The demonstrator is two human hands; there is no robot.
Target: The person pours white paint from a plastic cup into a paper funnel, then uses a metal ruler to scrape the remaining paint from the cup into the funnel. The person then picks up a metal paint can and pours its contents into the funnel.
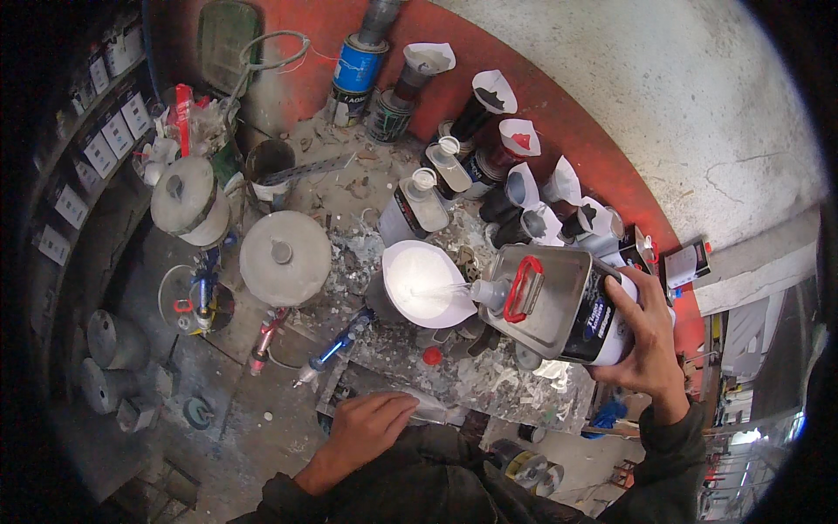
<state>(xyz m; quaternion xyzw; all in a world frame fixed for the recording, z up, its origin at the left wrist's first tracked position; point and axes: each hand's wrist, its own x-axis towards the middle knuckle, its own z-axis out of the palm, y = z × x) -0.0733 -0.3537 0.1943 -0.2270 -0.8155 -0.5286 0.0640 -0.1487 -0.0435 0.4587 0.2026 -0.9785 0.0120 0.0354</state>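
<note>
My right hand grips a rectangular metal solvent can with a dark label and a red carrying handle. The can is tipped to the left. From its spout a clear liquid runs into a container topped with a white paper cone; pale material fills the cone's middle. At the bench's front edge my left hand rests with fingers stretched out, beside a clear, crumpled-looking plastic piece. Its fingertips are close to that piece; whether they touch it I cannot tell. A red cap lies between them and the cone.
Blue and red spray guns hang left of the bench, near lidded pots. Two metal cans stand behind the cone. Several paint tins with paper cones line the red wall. Labelled shelves run along the left.
</note>
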